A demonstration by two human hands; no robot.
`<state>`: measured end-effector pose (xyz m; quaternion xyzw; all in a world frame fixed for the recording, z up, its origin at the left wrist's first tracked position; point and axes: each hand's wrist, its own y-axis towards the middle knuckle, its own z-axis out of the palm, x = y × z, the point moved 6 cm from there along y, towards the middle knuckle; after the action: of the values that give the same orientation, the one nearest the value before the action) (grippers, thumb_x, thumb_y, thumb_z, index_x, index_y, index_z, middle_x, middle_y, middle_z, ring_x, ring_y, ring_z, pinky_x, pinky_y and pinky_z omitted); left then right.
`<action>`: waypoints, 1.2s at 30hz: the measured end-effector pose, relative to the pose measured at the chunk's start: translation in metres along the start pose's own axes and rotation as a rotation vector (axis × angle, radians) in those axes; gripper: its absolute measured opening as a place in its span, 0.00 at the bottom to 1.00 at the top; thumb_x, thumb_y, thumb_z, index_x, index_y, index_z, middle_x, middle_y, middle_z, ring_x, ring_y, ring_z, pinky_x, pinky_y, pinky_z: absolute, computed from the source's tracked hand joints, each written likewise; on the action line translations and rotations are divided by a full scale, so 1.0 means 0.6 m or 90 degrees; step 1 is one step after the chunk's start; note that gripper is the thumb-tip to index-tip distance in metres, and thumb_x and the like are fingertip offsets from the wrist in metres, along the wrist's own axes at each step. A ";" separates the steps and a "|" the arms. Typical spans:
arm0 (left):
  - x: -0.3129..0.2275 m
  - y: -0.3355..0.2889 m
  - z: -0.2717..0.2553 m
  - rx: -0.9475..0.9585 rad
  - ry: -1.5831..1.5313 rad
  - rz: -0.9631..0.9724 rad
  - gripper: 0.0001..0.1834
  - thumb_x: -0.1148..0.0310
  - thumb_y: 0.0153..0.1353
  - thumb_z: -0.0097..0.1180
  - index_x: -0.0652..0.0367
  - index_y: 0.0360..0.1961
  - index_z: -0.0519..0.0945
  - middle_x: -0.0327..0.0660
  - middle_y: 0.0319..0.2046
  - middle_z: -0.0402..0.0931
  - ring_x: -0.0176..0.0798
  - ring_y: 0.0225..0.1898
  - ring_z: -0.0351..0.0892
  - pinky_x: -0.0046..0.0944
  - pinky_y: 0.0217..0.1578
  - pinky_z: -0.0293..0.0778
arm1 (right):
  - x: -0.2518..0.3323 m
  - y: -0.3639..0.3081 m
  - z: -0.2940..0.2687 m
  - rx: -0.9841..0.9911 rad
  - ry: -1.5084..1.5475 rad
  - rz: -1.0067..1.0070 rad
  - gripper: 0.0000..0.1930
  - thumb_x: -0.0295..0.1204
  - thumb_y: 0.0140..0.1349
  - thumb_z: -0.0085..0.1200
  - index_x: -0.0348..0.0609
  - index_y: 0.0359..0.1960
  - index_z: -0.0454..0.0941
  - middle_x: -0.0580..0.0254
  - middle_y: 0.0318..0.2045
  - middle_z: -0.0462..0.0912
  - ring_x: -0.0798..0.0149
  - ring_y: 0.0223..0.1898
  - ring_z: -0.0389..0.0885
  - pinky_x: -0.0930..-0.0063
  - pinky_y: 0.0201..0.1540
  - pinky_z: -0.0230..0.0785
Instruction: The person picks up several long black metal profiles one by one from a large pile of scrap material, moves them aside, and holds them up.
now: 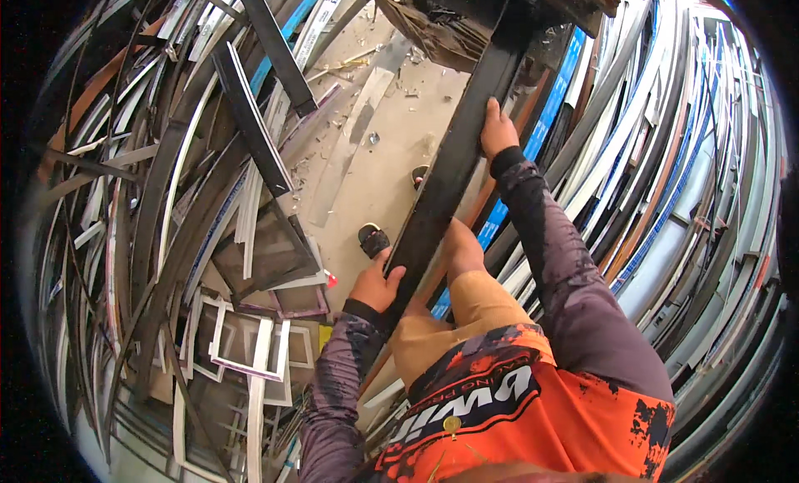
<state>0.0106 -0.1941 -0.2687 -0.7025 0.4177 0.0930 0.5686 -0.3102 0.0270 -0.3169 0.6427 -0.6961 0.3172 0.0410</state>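
A long, dark, flat metal profile (443,167) slants across the middle of the view, from the dark structure at the top down past my left side. My left hand (374,287) grips its left edge near the lower part, thumb on top and fingers mostly hidden. Farther up, my right hand (499,130) closes on the right edge, with part of its fingers out of sight behind the bar. The far end of the profile meets a dark, rusty structure (433,25); whether they touch is unclear.
Piles of long profiles (166,200) fill the left side, with white frames (250,350) below them. More long strips (657,150) are stacked on the right, including a blue one (545,121). Scraps lie on the beige floor (399,117), near my sandalled foot (374,240).
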 end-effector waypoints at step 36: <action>0.044 0.008 0.059 0.034 -0.038 0.055 0.28 0.48 0.69 0.40 0.66 0.30 0.73 0.57 0.25 0.73 0.61 0.30 0.71 0.51 0.32 0.65 | 0.023 -0.034 -0.057 -0.054 0.239 0.141 0.29 0.47 0.63 0.50 0.22 0.40 0.68 0.25 0.37 0.78 0.32 0.43 0.78 0.51 0.47 0.71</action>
<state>0.0361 -0.1756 -0.3000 -0.6654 0.4328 0.1269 0.5949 -0.3058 0.0323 -0.2755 0.4898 -0.7554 0.4041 0.1619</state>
